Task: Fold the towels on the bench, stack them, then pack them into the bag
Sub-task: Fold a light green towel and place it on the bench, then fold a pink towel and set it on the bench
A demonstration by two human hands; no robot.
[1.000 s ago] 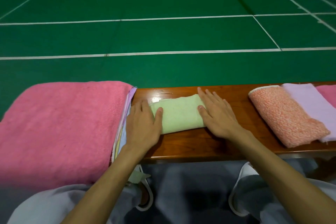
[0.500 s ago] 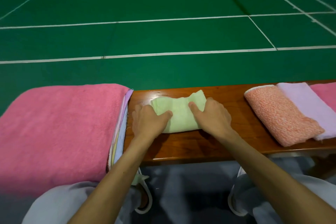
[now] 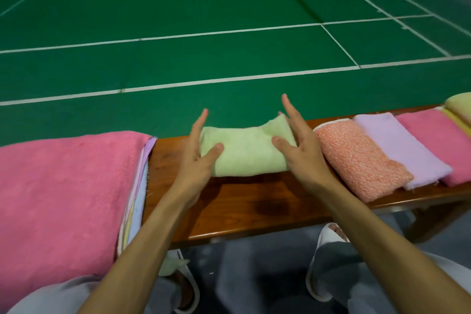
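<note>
The green towel, folded small, was held just over the tabletop, its long side running left to right. The left hand pinched its left end and the right hand its right end, thumbs in front. The orange towel lay just beside the right hand, so that side was nearer.

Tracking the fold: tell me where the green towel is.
Head view, mid-bench: the left hand and right hand hold the green towel, pink pile to its left, orange towel right.
</note>
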